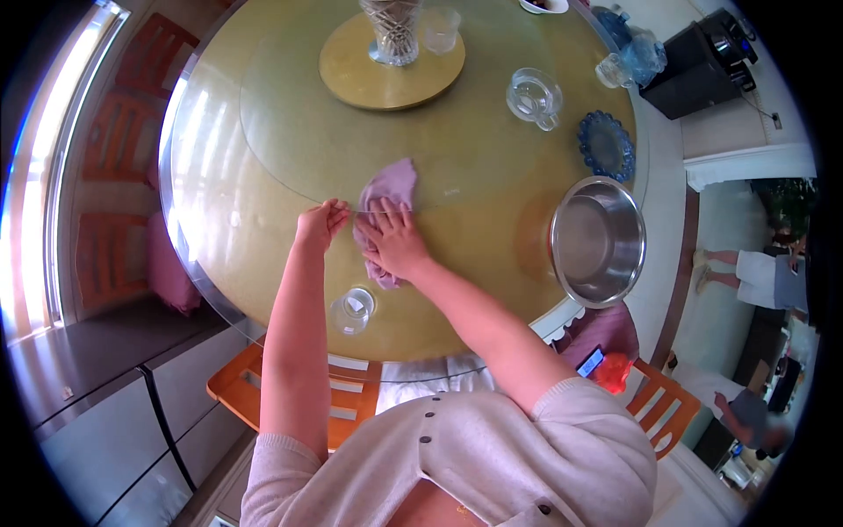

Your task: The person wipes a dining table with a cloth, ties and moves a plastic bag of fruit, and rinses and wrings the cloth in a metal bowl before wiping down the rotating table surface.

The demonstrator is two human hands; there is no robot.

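My right hand (392, 235) lies flat with spread fingers on a crumpled purple cloth (397, 182), which rests across the edge of a round glass turntable (299, 114). To its left, my left hand (323, 221) is closed, with thumb and fingers pinched at the turntable's rim. A clear drinking glass (353, 311) stands on the gold-coloured table (457, 316), close to me and just below the cloth.
A steel basin (597, 241) sits at the table's right edge, near a blue scalloped dish (606, 145) and a clear glass jug (534, 98). A toothpick-filled vase (392, 31) stands on a gold disc (351, 75). Two people are at far right.
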